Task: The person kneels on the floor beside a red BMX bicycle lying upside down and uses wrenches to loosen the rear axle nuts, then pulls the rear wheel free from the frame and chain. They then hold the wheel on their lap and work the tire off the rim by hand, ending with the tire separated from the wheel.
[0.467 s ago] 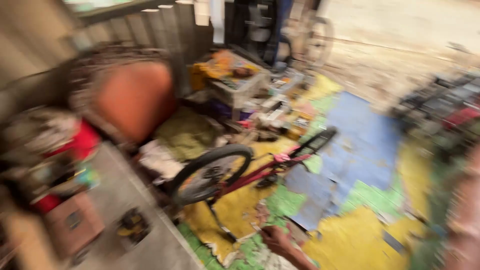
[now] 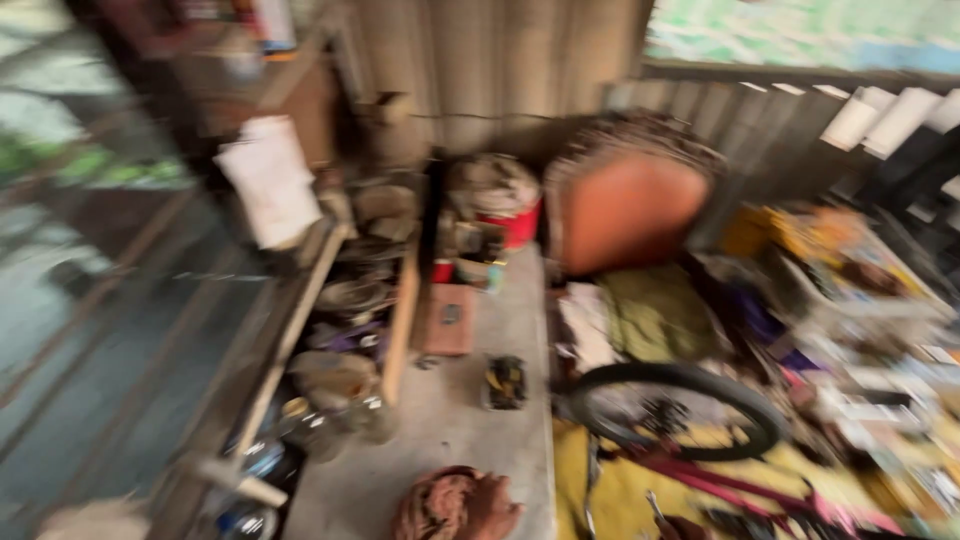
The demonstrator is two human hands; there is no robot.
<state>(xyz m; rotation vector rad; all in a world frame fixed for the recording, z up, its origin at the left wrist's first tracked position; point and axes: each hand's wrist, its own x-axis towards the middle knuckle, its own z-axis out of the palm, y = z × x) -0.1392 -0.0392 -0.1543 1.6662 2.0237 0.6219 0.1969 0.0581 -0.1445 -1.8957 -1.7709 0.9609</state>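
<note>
A person's hand (image 2: pixel 490 505) rests at the bottom edge of the blurred head view, lying on a reddish-brown bundle of rope or cloth (image 2: pixel 435 505) that sits on a grey concrete ledge (image 2: pixel 450 420). The fingers appear curled over the bundle's right side rather than spread flat, but motion blur hides how firmly they close on it, and which of the person's hands this is cannot be told. A second hand is not clearly visible.

On the ledge beyond the hand lies a small dark object with yellow marks (image 2: pixel 505 382), and farther back a flat reddish-brown box (image 2: pixel 448 318). Behind that stand a small red can (image 2: pixel 442 270) and a red bucket (image 2: pixel 515 222) heaped with pale material. To the left of the ledge a wooden shelf unit (image 2: pixel 400 320) holds dusty bowls, jars and clutter, with a white sheet or bag (image 2: pixel 272 180) hanging above it.

To the right of the ledge a bicycle wheel (image 2: pixel 680 408) with a black tyre lies just beside it, attached to a pink-red frame (image 2: pixel 740 485) stretched across a yellow floor mat (image 2: pixel 620 490). An orange chair back (image 2: pixel 632 212) leans against the corrugated metal wall (image 2: pixel 490 60), with an olive-green cloth (image 2: pixel 655 312) below it. Mixed clutter fills the far right.
</note>
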